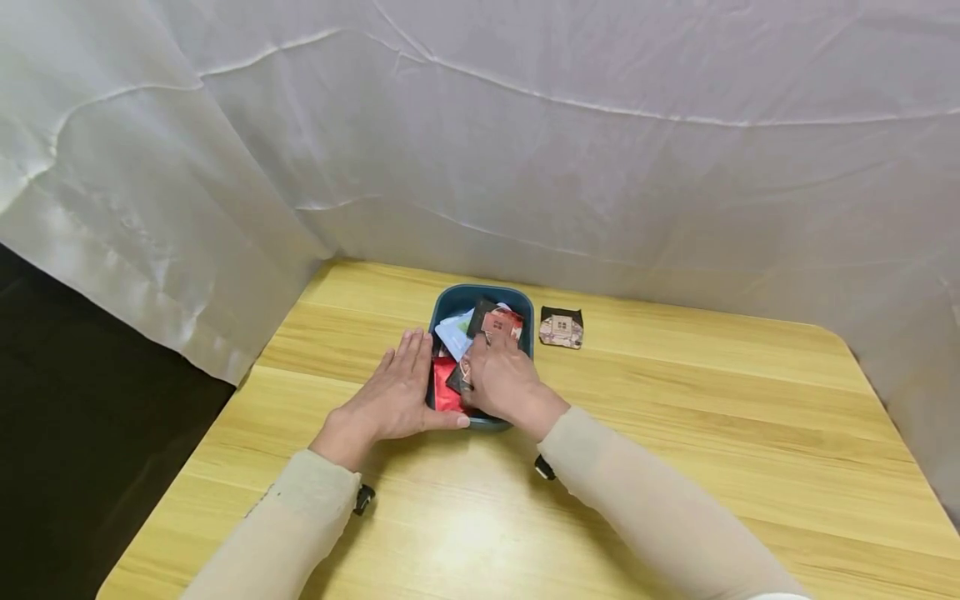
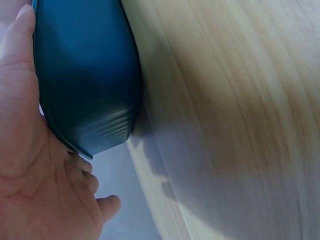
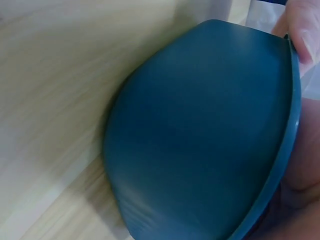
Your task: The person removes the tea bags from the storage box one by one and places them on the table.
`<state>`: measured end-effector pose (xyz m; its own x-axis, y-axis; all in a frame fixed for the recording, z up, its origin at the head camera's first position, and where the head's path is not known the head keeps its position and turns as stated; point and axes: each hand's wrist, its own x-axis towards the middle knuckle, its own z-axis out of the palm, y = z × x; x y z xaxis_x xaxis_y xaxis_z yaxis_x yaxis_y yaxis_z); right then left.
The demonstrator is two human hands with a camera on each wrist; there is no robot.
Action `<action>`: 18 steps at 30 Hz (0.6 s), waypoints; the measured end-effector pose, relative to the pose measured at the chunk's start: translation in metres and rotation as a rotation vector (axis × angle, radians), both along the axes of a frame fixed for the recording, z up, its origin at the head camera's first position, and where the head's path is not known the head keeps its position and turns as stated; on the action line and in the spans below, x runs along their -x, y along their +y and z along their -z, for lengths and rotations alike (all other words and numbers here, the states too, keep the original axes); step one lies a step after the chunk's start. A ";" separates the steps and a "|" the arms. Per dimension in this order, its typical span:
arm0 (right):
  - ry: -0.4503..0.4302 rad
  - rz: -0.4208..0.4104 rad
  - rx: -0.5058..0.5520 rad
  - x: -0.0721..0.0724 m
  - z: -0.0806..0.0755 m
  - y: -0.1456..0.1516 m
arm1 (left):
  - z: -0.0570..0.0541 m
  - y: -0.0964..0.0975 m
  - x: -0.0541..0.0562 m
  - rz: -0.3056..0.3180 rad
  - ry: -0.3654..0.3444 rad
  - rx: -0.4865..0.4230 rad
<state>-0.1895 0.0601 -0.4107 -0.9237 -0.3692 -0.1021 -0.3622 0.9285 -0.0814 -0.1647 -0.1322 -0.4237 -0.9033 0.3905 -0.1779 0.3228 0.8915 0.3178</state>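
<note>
A dark blue-green plastic bin (image 1: 483,290) holds several small packets. Among them are a glossy red packet (image 1: 447,392), a pale blue-white one (image 1: 453,335) and a black one with a reddish label (image 1: 501,323). My left hand (image 1: 396,392) rests along the bin's left rim, fingers straight and thumb stretched across the near rim. The left wrist view shows its palm beside the bin's outer wall (image 2: 85,70). Inside the bin, my right hand (image 1: 506,382) reaches down with bent fingers among the packets, touching a dark patterned packet; its fingertips are partly hidden.
One black-and-pink patterned packet (image 1: 561,327) lies on the wooden table (image 1: 712,417), just right of the bin. A pale cloth curtain (image 1: 562,167) hangs behind the table and along the left side. The table's left edge borders a dark area.
</note>
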 end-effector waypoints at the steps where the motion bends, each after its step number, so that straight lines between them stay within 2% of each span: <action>1: 0.013 -0.008 -0.025 -0.001 0.000 0.001 | 0.000 0.000 0.000 -0.001 0.000 -0.001; 8: 0.088 -0.043 -0.111 -0.005 0.002 0.004 | 0.000 -0.001 0.001 -0.009 0.004 -0.017; 18: 0.107 -0.039 -0.008 0.001 0.010 0.010 | 0.000 -0.001 -0.001 -0.017 -0.002 -0.025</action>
